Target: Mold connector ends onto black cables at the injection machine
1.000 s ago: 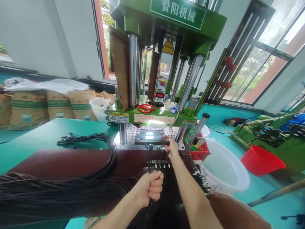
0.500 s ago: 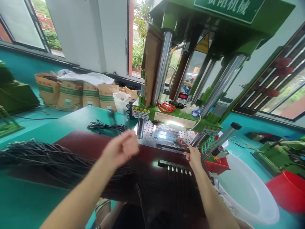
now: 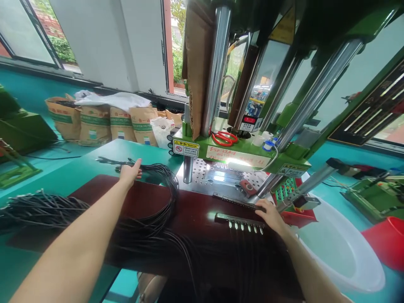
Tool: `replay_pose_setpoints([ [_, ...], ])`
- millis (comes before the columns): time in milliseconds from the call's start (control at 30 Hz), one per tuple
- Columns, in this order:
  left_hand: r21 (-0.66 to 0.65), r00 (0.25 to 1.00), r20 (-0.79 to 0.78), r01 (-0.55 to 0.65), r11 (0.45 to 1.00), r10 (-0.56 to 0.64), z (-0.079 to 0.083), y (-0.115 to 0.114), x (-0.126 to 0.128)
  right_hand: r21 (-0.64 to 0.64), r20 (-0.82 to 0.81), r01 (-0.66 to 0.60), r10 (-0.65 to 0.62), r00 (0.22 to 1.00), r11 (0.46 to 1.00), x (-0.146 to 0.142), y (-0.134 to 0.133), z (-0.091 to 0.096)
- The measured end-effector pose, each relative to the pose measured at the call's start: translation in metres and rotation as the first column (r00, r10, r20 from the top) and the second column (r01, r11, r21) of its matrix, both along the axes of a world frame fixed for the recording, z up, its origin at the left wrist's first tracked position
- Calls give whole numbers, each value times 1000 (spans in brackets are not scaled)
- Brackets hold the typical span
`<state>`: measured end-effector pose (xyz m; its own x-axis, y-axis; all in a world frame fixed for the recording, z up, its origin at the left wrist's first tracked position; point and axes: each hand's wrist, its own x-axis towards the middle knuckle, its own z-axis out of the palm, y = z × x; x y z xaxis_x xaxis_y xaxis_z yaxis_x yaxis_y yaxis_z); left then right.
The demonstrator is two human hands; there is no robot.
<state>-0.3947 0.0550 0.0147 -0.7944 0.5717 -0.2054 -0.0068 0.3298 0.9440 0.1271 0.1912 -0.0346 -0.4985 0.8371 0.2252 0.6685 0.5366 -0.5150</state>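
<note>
My left hand (image 3: 128, 173) is closed round a bundle of black cables (image 3: 154, 168) at the far left edge of the dark red board, its fingertips partly hidden. From there the cables loop round to the right and back toward me. My right hand (image 3: 269, 213) has its fingers on the right end of a long dark metal bar (image 3: 235, 201), which lies along the front of the press bed. Just nearer to me lies a second dark bar (image 3: 222, 216) with several silver connector ends sticking out of it and cables trailing toward me.
A green press (image 3: 195, 145) with steel columns stands ahead; red-handled scissors (image 3: 224, 138) rest on its plate. A larger pile of black cables (image 3: 41, 210) lies at left. At right are a white tub (image 3: 344, 252) and a red bucket (image 3: 386, 244). Paper sacks (image 3: 94, 124) line the wall.
My left hand has moved left and away from me, onto the cable bundle. My right hand stays at the bar's end. The view has shifted closer to the press.
</note>
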Motion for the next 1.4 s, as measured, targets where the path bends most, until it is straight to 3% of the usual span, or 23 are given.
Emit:
replay_pose_setpoints([
  [100, -157, 993, -91, 58, 986, -73, -7, 7, -9, 135, 157, -66, 45, 987, 989, 5, -15, 10],
  [200, -240, 966, -167, 155, 958, -198, -4, 12, -4, 104, 328, -230, 185, 926, 968, 18, -34, 25],
  [267, -237, 933, -233, 218, 947, -273, 2, 9, 17, 41, 432, -303, 257, 865, 952, 26, -46, 33],
  [333, -186, 866, -346, 314, 931, -361, 12, -2, 56, 29, 519, -324, 263, 813, 946, 29, -56, 37],
  [367, -147, 776, -462, 409, 901, -428, 17, -10, 81, 40, 555, -320, 246, 795, 946, 28, -59, 39],
  [433, -109, 603, -562, 625, 773, -567, 27, -32, 139, 47, 617, -307, 214, 758, 951, 20, -64, 42],
  [500, -138, 390, -438, 861, 489, -810, 31, -56, 194, 19, 661, -292, 207, 721, 956, 8, -65, 49],
  [533, -140, 316, -358, 912, 385, -879, 30, -66, 218, -10, 669, -288, 220, 709, 958, 3, -63, 53],
  [567, -130, 266, -285, 941, 312, -921, 26, -74, 238, -49, 667, -281, 241, 705, 958, -1, -61, 58],
  [600, -100, 259, -220, 953, 286, -940, 19, -79, 255, -87, 657, -264, 255, 710, 961, -5, -59, 62],
  [667, 7, 333, -98, 942, 334, -938, 2, -82, 280, -144, 623, -201, 246, 742, 969, -9, -51, 69],
  [733, 145, 487, 31, 862, 486, -873, -16, -76, 297, -151, 601, -118, 186, 777, 981, -11, -45, 74],
  [800, 259, 635, 182, 706, 660, -751, -27, -68, 310, -125, 582, -45, 111, 806, 991, -13, -39, 78],
  [867, 333, 689, 359, 535, 776, -629, -30, -60, 320, -99, 549, 11, 45, 834, 995, -16, -34, 82],
  [900, 364, 663, 447, 478, 799, -600, -28, -57, 325, -87, 529, 32, 19, 849, 996, -19, -31, 86],
  [1000, 454, 421, 632, 478, 752, -650, -19, -46, 334, -61, 463, 76, -39, 885, 995, -29, -17, 101],
  [1100, 505, 157, 687, 599, 621, -709, -10, -30, 340, -58, 410, 106, -73, 909, 993, -44, 4, 115],
  [1167, 514, 58, 689, 663, 543, -722, -7, -18, 343, -74, 387, 123, -85, 918, 990, -55, 20, 119],
  [1233, 511, 26, 685, 695, 506, -728, -6, -5, 343, -104, 379, 147, -98, 920, 984, -68, 35, 117],
  [1400, 464, 78, 709, 696, 548, -701, -8, 31, 332, -184, 367, 231, -152, 918, 955, -101, 64, 103],
])
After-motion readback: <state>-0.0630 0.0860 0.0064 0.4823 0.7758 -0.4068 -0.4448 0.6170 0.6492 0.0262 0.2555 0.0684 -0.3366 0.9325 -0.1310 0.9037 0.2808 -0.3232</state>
